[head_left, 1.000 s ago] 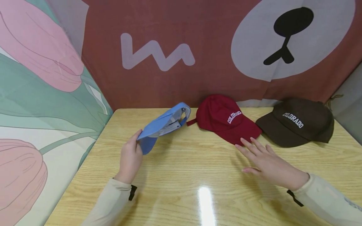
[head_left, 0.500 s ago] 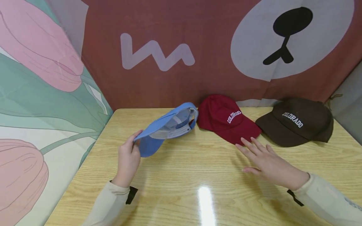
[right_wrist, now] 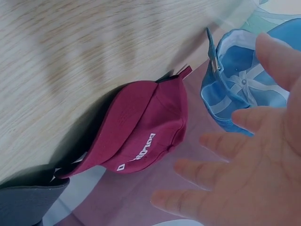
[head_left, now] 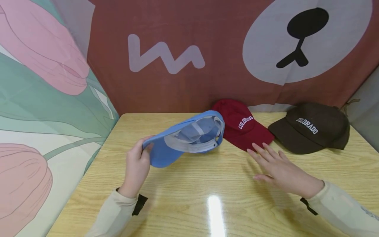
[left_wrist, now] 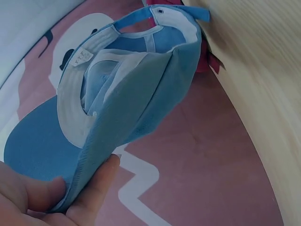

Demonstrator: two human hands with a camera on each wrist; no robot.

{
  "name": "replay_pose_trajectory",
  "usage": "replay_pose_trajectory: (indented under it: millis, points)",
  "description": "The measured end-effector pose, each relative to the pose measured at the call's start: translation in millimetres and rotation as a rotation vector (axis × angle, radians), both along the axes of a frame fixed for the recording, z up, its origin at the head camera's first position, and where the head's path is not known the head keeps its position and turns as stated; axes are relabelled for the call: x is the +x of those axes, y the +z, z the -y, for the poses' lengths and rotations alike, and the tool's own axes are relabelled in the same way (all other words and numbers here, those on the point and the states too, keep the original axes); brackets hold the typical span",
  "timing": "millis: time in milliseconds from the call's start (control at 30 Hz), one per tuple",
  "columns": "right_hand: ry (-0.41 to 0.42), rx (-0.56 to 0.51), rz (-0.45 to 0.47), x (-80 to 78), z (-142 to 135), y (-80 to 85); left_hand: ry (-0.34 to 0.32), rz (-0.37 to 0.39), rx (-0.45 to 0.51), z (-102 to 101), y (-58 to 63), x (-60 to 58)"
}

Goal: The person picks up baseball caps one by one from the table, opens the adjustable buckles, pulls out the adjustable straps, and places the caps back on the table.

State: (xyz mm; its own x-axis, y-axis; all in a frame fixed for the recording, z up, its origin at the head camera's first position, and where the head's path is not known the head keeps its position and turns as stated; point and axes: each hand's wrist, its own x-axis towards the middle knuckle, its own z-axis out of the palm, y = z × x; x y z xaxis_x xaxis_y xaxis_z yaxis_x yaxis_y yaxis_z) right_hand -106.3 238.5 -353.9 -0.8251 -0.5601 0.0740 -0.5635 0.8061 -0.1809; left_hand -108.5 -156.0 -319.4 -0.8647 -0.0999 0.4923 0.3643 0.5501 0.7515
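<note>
In the head view my left hand (head_left: 137, 168) pinches the brim of a blue baseball cap (head_left: 168, 154) between thumb and fingers. The cap is tilted, its pale inside and back strap facing me; the left wrist view shows the thumb (left_wrist: 44, 193) on one face of the brim. Spread and holding nothing, my right hand (head_left: 281, 171) is over the table just in front of a red cap (head_left: 237, 121) lettered COLORADO. Part of the red cap's left side is hidden behind the blue one. A dark brown cap (head_left: 311, 128), also lettered COLORADO, lies to the right.
The caps are near the back edge of a light wooden table (head_left: 189, 204), against a reddish-brown printed cloth (head_left: 177, 89). A floral cloth (head_left: 68, 131) hangs along the left side. A grey surface (head_left: 365, 108) borders the right.
The blue cap has swung rightward and turned, showing more of its inside and now overlapping the red cap in the head view. My right hand has stayed where it was.
</note>
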Motion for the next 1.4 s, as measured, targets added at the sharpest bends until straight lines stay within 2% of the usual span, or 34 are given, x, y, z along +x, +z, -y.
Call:
replay_pose_trajectory:
  millis: [267, 500, 733, 933, 1167, 1267, 1400]
  points:
    - [-0.018, -0.021, 0.011, -1.1, 1, 4.2, -0.039, -0.001, 0.038, -7, 4.6, 2.0]
    - [-0.058, -0.106, 0.001, -2.3, 5, 12.2, -0.049, -0.008, 0.043, -14, 9.2, 1.6]
    - [-0.045, -0.169, -0.027, -3.8, 10, 18.1, -0.099, 0.001, 0.054, -19, 13.2, 2.4]
    - [-0.061, -0.241, 0.048, -5.3, 13, 23.1, -0.131, 0.025, 0.063, -22, 16.0, 3.1]
    - [-0.102, -0.374, 0.112, -6.4, 20, 33.8, -0.157, 0.056, 0.077, -26, 19.4, 3.0]
    - [-0.109, -0.417, 0.098, -6.8, 23, 37.8, -0.165, 0.066, 0.081, -28, 20.3, 2.8]
    - [-0.083, -0.459, 0.014, -7.0, 26, 40.0, -0.178, 0.066, 0.087, -30, 21.2, 2.5]
